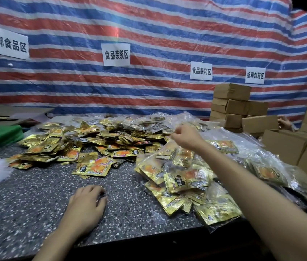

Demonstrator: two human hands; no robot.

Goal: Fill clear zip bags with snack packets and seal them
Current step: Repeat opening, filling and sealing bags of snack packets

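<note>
Speckled surface (36, 194) carried loose snack packets (92, 167) and filled zip bags (182, 178). My left grip (86, 202) rested flat, holding nothing; my right grip (185, 137) was curled, hold undetermined. Bags judged light, slippery; best pinched at the zip edge.

I see L hand (86, 205) resting palm-down on the speckled table (36, 200), fingers loosely bent, holding nothing. R hand (185, 137) is out over the clear zip bags (184, 182) stuffed w/ gold packets. Its fingertips are bunched; can't tell if it's pinching plastic. Loose snack packets (69, 147) are heaped mid-table, left of the bags. Cardboard boxes (231, 104) are stacked far right. Behind is a striped tarp (149, 31) w/ paper signs (116, 54).
</note>
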